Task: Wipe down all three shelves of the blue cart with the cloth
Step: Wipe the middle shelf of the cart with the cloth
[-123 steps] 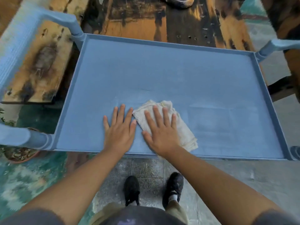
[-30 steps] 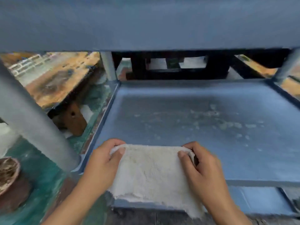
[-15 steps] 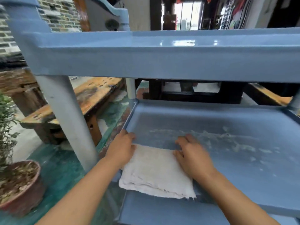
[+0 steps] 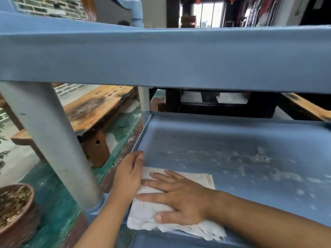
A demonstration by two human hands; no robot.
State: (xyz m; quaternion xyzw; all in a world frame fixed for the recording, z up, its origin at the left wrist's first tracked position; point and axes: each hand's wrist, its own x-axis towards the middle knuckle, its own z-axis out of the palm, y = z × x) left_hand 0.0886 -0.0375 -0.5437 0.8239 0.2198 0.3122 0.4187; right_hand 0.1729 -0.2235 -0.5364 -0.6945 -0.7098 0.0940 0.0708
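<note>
Middle shelf (image 4: 232, 140): cloth (image 4: 197, 178) under flat right hand (image 4: 182, 199) | pot (image 4: 21, 228): dry leaves (image 4: 10, 203)

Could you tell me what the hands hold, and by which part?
The right hand presses flat on the middle of the white cloth; the left hand touches its left edge, whether it pinches is unclear.

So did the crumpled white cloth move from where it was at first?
Yes. The white cloth went down: off the blue cart's top shelf onto the shelf below, near the grey front left post.
</note>
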